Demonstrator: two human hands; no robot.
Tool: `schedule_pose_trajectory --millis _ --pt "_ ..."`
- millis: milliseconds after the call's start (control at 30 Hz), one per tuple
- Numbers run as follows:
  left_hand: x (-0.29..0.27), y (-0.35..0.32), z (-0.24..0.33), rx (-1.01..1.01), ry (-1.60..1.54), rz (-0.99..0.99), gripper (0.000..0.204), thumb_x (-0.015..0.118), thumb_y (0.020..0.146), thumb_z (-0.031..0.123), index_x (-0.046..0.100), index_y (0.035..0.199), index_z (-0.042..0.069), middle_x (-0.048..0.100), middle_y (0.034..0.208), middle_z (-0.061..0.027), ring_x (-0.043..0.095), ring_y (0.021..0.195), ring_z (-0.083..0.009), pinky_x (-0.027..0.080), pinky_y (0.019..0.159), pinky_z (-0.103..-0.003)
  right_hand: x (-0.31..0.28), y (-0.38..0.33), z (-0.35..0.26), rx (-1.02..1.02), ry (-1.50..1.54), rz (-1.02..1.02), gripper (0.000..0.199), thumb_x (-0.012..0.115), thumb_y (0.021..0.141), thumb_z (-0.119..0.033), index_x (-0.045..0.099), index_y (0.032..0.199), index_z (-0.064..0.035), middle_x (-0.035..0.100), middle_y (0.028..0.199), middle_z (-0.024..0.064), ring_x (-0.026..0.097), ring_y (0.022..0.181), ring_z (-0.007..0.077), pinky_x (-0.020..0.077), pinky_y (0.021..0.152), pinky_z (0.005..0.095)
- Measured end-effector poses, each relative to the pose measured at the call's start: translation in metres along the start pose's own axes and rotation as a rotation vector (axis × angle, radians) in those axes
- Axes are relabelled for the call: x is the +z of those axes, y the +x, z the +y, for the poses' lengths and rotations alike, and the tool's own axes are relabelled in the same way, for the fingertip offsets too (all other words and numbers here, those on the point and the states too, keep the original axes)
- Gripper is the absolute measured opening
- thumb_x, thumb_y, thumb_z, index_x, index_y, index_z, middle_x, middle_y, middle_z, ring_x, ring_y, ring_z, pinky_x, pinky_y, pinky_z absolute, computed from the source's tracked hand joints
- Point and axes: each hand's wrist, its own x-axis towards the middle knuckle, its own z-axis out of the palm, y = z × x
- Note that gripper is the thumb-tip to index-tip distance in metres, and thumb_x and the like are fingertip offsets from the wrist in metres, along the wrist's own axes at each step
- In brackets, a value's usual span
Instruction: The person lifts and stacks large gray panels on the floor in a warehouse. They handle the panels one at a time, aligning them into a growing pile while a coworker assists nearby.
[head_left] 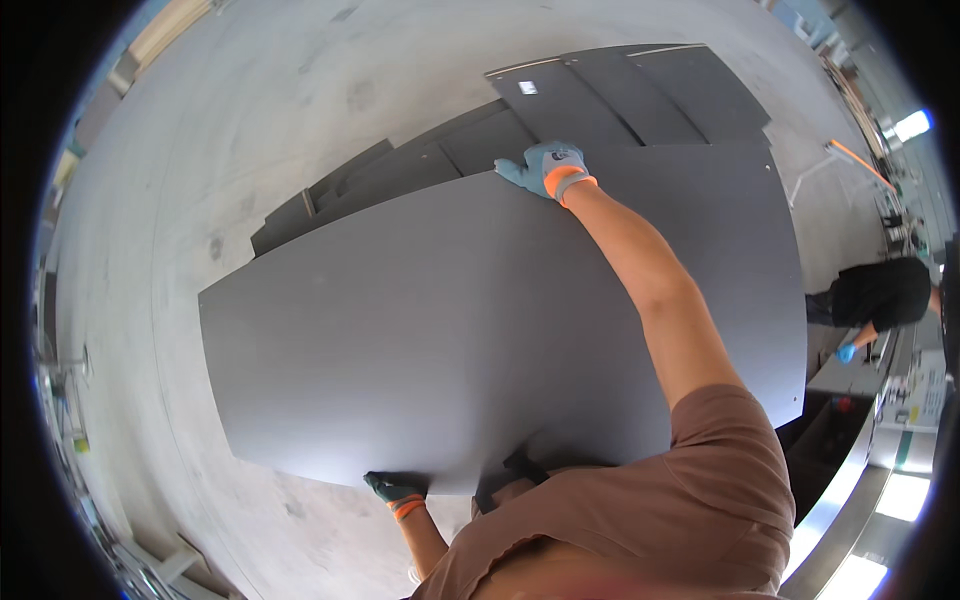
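A large, flat dark grey panel (400, 310) spans the middle of the view, with small holes near its right edge. My right hand (545, 168), in a blue-grey glove with an orange cuff, grips its far edge, arm stretched across the surface. The thumb points left along that edge; the other fingertips are hidden behind it. At the near edge, my left hand (395, 489) wears a similar glove and is closed on the panel, its fingers partly out of sight underneath. Just beyond the far edge lie several more dark grey boards (600, 95), overlapping one another; one bears a small white label (528, 88).
To the right, a co-worker (880, 295) in dark clothing bends over, a blue-gloved hand (847, 353) low. Close by on that side is a dark open-topped box (825, 435) beside a metal edge. An orange-topped stand (860, 163) stands farther off. Pale concrete floor (130, 280) extends left.
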Motion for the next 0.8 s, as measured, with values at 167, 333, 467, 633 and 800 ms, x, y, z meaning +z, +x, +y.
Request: schedule_pose_trajectory --millis 167,333,467,633,800 --pt "-0.004 -0.017 0.027 -0.038 0.032 -0.026 0.070 0.045 0.088 0.068 0.051 0.139 0.022 0.044 0.147 -0.0006 0.042 0.132 -0.0289 0.035 0.107 -0.054 -0.008 -0.094 0.043 0.136 0.035 0.079 0.077 0.036 0.089 -0.072 0.072 0.075 -0.0056 0.068 0.076 0.0129 0.066 0.079 0.0327 0.0525 0.075 0.0399" --pt "-0.022 -0.011 0.030 -0.097 0.103 -0.191 0.069 0.049 0.087 0.069 0.054 0.136 0.020 0.049 0.142 0.0004 0.046 0.128 -0.0261 0.039 0.106 -0.049 -0.013 -0.204 0.095 0.300 0.106 0.193 0.078 0.038 0.087 -0.075 0.074 0.081 -0.0056 0.070 0.081 0.0129 0.068 0.084 0.0323 0.0526 0.078 0.0394" --pt "-0.043 0.023 0.042 -0.114 0.252 -0.324 0.068 0.048 0.088 0.068 0.055 0.134 0.019 0.051 0.140 0.0001 0.048 0.126 -0.0259 0.040 0.106 -0.047 -0.020 -0.293 0.115 0.412 0.216 0.233 0.080 0.042 0.084 -0.077 0.073 0.090 -0.0045 0.071 0.089 0.0155 0.068 0.089 0.0333 0.0524 0.078 0.0405" --pt "-0.016 0.030 0.039 -0.147 0.474 -0.435 0.068 0.045 0.089 0.068 0.056 0.133 0.017 0.051 0.140 -0.0011 0.048 0.126 -0.0269 0.039 0.106 -0.047 -0.047 -0.400 0.127 0.545 0.249 0.316 0.079 0.043 0.085 -0.075 0.072 0.092 -0.0021 0.070 0.096 0.0180 0.065 0.096 0.0378 0.0496 0.087 0.0429" --pt "0.021 0.055 0.033 -0.232 0.634 -0.595 0.069 0.042 0.091 0.068 0.057 0.133 0.015 0.051 0.140 -0.0022 0.048 0.125 -0.0279 0.039 0.106 -0.048 -0.029 -0.501 0.135 0.746 0.234 0.420 0.077 0.043 0.085 -0.074 0.073 0.090 -0.0033 0.070 0.095 0.0193 0.065 0.092 0.0393 0.0503 0.083 0.0440"
